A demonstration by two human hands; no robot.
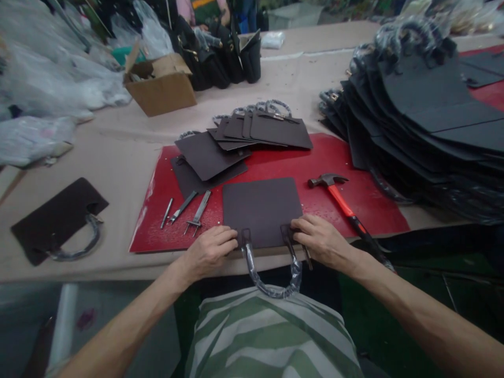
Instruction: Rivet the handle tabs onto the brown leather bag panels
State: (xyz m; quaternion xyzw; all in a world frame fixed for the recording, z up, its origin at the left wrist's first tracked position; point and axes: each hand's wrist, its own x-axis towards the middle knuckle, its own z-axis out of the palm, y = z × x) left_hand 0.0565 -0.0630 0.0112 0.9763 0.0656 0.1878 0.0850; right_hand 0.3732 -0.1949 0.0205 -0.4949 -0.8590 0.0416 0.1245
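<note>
A dark brown bag panel (262,205) lies flat at the front of the red mat, its plastic-wrapped handle (271,291) hanging over the table edge towards me. My left hand (212,249) is closed on the panel's near left corner, beside one handle tab. At the near right corner, my right hand (321,239) has its fingers closed by the other tab. A thin dark rod (307,258) sticks out below the right fingers; its kind is unclear. Right of the panel rests a claw hammer (342,202) with a red and black grip. Several metal punching tools (197,212) lie to its left.
Behind the panel, similar panels with handles (260,128) overlap on the red mat (370,210). A tall stack of black panels (425,121) stands right. One panel (59,220) lies left. Farther back are a cardboard box (161,89), black bags (220,58) and another person (208,10).
</note>
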